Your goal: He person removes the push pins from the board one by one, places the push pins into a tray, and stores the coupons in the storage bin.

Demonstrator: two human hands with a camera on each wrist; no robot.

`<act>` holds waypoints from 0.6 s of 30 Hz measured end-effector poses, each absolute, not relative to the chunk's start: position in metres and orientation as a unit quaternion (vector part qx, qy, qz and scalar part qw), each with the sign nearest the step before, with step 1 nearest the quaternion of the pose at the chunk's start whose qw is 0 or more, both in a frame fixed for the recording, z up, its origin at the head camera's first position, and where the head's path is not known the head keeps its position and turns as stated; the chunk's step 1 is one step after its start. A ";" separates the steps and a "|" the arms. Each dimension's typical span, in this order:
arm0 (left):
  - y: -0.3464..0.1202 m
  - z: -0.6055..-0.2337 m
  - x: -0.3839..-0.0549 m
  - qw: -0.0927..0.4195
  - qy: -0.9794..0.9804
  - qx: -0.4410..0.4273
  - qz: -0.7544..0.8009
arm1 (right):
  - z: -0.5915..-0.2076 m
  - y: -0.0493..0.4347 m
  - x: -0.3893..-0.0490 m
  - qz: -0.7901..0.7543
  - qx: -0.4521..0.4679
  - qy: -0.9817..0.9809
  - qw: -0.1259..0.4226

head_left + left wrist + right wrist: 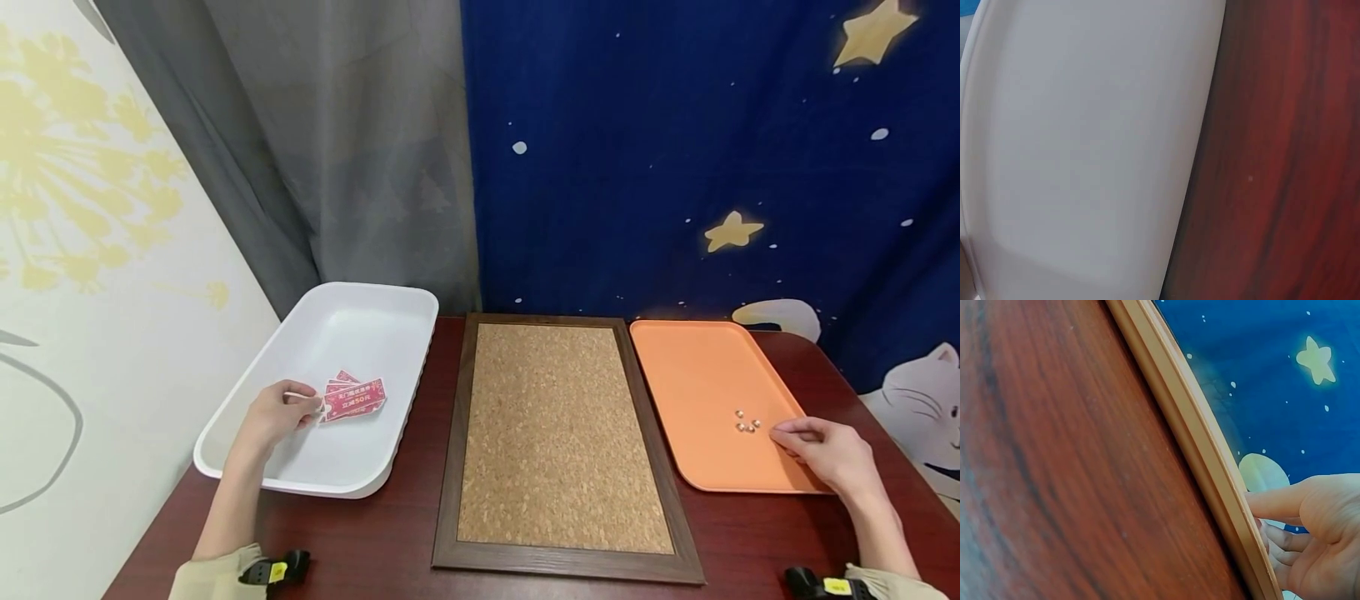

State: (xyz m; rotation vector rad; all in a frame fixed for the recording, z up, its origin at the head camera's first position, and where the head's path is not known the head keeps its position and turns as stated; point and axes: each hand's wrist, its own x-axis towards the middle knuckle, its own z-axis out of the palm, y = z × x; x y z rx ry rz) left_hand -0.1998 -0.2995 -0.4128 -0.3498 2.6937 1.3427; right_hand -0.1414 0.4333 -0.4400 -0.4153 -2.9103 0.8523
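In the head view my left hand (281,415) reaches into the white tub (315,460), thumb and forefinger pinching the left end of a red paper coupon (354,402). More red coupons (344,377) are fanned out beneath and behind it, with white print on them. My right hand (828,454) is low over the orange tray (697,375), fingertips drawn together just right of several small shiny pins (740,427). Whether a pin is between those fingertips I cannot tell. In the right wrist view the tray's rim hides the fingertips of the right hand (1319,534).
Between tub and tray lies a cork board (558,433) in a dark wooden frame (562,560). All of it stands on a reddish-brown table (337,542). Grey and blue star-patterned curtains (600,167) hang right behind, and a patterned wall (97,250) borders the left side.
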 end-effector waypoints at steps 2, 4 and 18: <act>-0.299 -0.413 -0.200 0.049 0.889 -0.114 0.440 | -0.439 0.433 -0.141 0.280 -0.137 -0.949 0.048; -0.298 -0.413 -0.200 0.042 0.893 -0.114 0.434 | -0.439 0.433 -0.140 0.285 -0.140 -0.946 0.057; -0.283 -0.404 -0.201 -0.005 0.912 -0.054 0.406 | -0.427 0.418 -0.143 0.311 -0.094 -0.937 0.123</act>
